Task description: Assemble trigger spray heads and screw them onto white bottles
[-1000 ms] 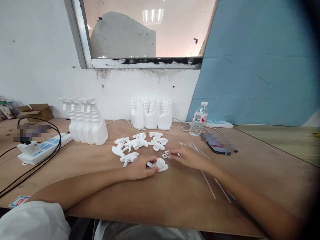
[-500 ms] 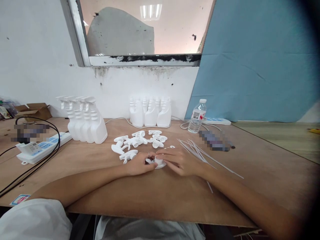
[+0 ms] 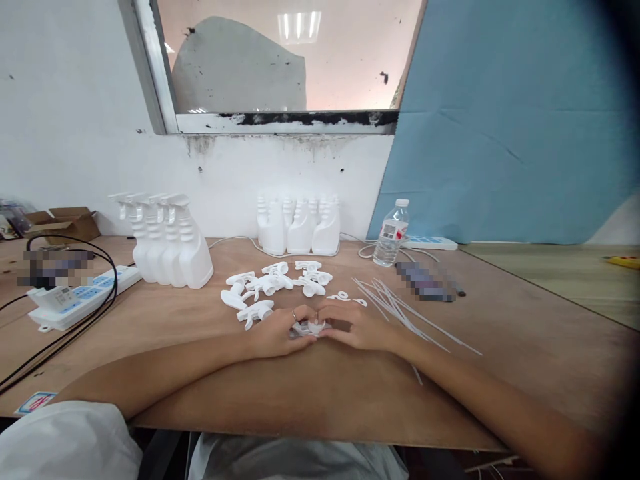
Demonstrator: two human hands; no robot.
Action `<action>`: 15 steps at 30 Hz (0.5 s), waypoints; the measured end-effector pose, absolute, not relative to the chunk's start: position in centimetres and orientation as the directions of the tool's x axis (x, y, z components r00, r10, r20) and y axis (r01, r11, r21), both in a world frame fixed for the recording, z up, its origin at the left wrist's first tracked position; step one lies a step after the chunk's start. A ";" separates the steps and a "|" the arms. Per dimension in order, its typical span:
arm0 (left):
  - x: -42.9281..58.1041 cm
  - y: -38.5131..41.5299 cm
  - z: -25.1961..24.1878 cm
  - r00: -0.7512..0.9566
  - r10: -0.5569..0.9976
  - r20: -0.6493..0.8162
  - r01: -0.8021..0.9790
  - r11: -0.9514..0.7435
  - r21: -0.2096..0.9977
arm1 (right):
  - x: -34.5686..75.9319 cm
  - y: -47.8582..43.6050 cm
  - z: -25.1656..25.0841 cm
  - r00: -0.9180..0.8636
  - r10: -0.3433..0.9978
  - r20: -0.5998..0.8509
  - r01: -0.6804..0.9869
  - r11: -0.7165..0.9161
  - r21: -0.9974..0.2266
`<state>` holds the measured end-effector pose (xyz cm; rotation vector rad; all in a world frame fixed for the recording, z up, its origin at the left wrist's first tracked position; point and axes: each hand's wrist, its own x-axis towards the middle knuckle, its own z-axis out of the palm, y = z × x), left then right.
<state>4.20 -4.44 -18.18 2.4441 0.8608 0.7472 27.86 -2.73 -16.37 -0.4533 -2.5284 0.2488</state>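
Observation:
Both my hands meet at the middle of the table around a white trigger spray head [image 3: 310, 329], which is partly covered by the fingers. My left hand [image 3: 274, 333], with a ring on one finger, grips its left side between thumb and fingers. From the right, my right hand [image 3: 364, 327] pinches the other side with curled fingers. Just beyond the hands lie several loose white spray heads [image 3: 270, 283]. Small white ring washers [image 3: 343, 295] rest behind my right hand, and thin white tubes [image 3: 400, 310] are spread to its right.
Capped spray bottles [image 3: 173, 243] stand at the left, and bottles without spray heads [image 3: 300, 227] stand by the wall. A water bottle [image 3: 391, 233], a blurred dark object [image 3: 425, 281] and a power strip [image 3: 85, 293] with black cables are also on the table.
My right hand's fingers, stretched over the spray head before, are now curled in against it. The spray head has turned in my hands. More of the ring washers show behind them.

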 end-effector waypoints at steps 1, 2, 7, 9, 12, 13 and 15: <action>4.1 -4.4 -18.2 0.674 0.654 0.342 0.435 -0.726 0.532 | 27.8 -2.7 -16.5 -0.784 0.364 0.503 0.259 0.928 -0.268; 4.1 -4.3 -18.2 0.687 0.641 0.343 0.435 -0.740 0.513 | 27.8 -2.7 -16.6 -0.778 0.358 0.516 0.252 0.931 -0.266; 3.9 -3.9 -18.5 0.721 0.592 0.360 0.438 -0.792 0.425 | 27.5 -2.9 -16.8 -0.769 0.334 0.545 0.233 0.941 -0.246; 3.8 -3.7 -18.7 0.729 0.578 0.368 0.436 -0.806 0.401 | 27.4 -3.0 -16.9 -0.766 0.334 0.550 0.231 0.940 -0.250; 3.6 -3.6 -19.0 0.731 0.558 0.393 0.430 -0.823 0.370 | 27.2 -3.2 -17.0 -0.759 0.335 0.559 0.222 0.939 -0.260; 3.6 -3.6 -19.1 0.729 0.553 0.402 0.427 -0.828 0.364 | 27.2 -3.3 -17.0 -0.757 0.337 0.559 0.222 0.939 -0.264; 3.5 -3.5 -19.2 0.728 0.544 0.416 0.421 -0.835 0.355 | 27.1 -3.3 -17.0 -0.759 0.343 0.554 0.228 0.936 -0.267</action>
